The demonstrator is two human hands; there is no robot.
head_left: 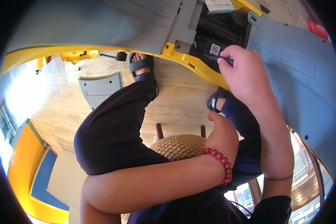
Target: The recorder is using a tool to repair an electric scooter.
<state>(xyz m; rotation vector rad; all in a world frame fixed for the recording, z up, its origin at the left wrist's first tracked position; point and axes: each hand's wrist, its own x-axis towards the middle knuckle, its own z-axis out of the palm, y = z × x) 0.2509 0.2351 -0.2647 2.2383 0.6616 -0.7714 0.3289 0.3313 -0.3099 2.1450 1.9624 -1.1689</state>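
Screwdriver-like black tool (217, 58) sits in your right hand (242, 71), its dark tip pointing left into the black opening (220, 30) between the grey panels of the yellow-and-grey machine (295, 71) in front of you. Your right grip is closed around the tool's handle, fingers curled tight, with only the narrow front end of the tool showing past your fingertips. That tip lies just beside a small white label (215, 49) inside the dark opening, right above the yellow frame edge (198, 67). Your left hand (222, 130) holds nothing; it rests low, near your right knee, with the fingers loosely folded and a red bead bracelet (222, 160) around the wrist. You sit on a woven stool (179, 145), whose seat shows between your legs. Your left foot, in a grey sandal (141, 67), is planted on the wooden floor (175, 97) close to the yellow frame. A loose grey panel (99, 89) lies flat on the floor to your left, well apart from both hands.
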